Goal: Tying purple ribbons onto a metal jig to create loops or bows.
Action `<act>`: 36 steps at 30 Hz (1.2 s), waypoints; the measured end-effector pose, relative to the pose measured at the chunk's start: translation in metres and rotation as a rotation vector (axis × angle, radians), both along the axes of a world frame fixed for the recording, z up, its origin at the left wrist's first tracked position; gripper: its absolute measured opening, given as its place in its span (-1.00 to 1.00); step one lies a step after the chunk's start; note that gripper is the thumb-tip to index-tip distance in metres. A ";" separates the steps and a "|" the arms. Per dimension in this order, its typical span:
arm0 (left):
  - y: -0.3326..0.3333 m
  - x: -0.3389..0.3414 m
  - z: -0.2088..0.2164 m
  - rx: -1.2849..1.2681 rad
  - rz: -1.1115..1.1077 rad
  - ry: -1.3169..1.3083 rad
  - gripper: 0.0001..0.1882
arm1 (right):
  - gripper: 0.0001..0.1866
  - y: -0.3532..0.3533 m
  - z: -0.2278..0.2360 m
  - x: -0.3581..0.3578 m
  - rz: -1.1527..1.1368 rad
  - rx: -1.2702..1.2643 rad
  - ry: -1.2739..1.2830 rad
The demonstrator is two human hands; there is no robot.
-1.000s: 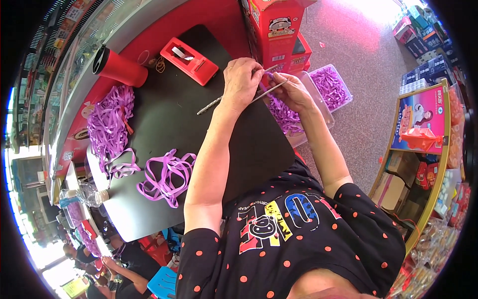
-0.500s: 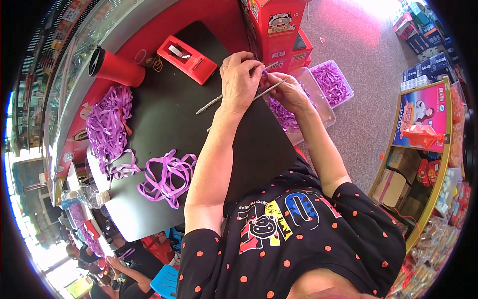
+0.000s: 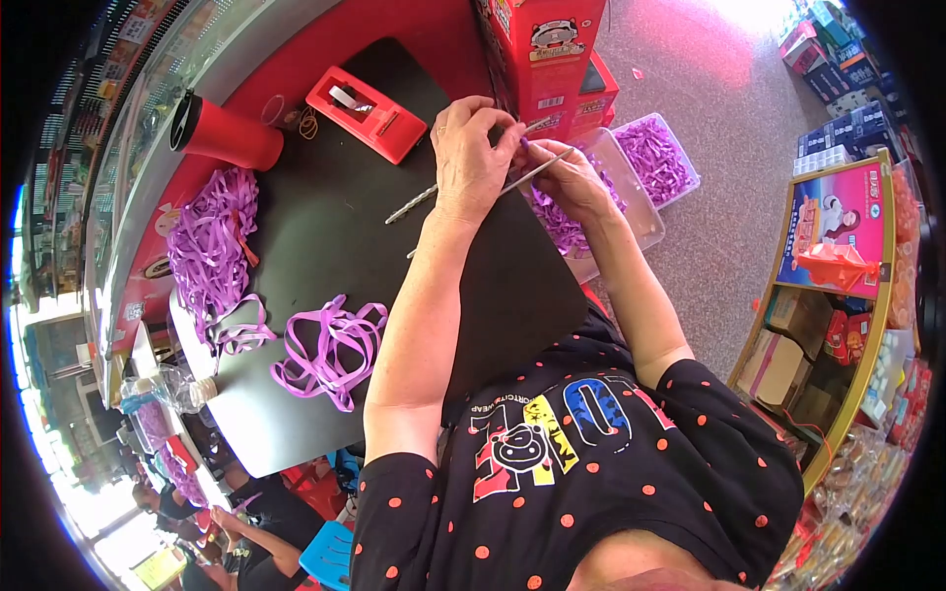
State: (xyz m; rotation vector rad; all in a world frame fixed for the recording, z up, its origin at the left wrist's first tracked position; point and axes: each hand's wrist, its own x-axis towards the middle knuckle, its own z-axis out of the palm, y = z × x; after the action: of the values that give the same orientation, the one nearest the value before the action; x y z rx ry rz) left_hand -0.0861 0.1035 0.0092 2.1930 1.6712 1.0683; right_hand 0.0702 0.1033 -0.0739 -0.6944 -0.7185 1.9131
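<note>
Above the table's far right part, my left hand (image 3: 471, 163) and my right hand (image 3: 576, 182) meet, fingertips pinched together. Between them shows a small bit of purple ribbon (image 3: 523, 144), mostly hidden by fingers. Two thin silver metal rods run slantwise past my left hand. The twisted-looking rod (image 3: 412, 204) passes behind it. The other rod (image 3: 537, 169) reaches across to my right fingers; my left wrist covers part of it. How the rods are held is hidden. Just beyond my right hand stands a clear plastic box (image 3: 645, 225) with purple ribbon pieces.
On the black table (image 3: 325, 227) lie a loose purple ribbon loop (image 3: 330, 355), a large ribbon heap (image 3: 209, 246), a red tape dispenser (image 3: 367, 113) and a red tumbler (image 3: 232, 133). Red cartons (image 3: 552, 69) stand beyond. A second box (image 3: 696, 183) adjoins the first. Another person (image 3: 261, 537) sits lower left.
Both hands keep almost the same pinched pose, with the ribbon bit still between them. The view has shifted very slightly.
</note>
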 end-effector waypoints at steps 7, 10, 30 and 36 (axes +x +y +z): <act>0.000 -0.003 -0.001 -0.068 0.080 -0.325 -0.80 | -0.73 -0.001 -0.001 -0.001 -0.008 0.004 -0.002; -0.002 -0.001 -0.002 -0.014 0.040 -0.146 -0.82 | -0.73 0.000 -0.002 -0.002 -0.013 0.009 0.010; -0.001 -0.002 -0.008 -0.006 -0.004 -0.075 -0.88 | -0.75 0.022 0.024 0.007 -0.054 0.500 -0.749; 0.002 -0.003 -0.005 0.043 -0.025 -0.025 -0.88 | -0.75 0.029 -0.018 0.018 -0.065 0.657 -0.927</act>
State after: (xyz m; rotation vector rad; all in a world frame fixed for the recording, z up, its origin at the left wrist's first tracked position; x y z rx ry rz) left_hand -0.0895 0.1054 0.0047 2.2109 1.6209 1.1306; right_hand 0.0880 0.1320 -0.0916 -1.1332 -1.7584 1.0921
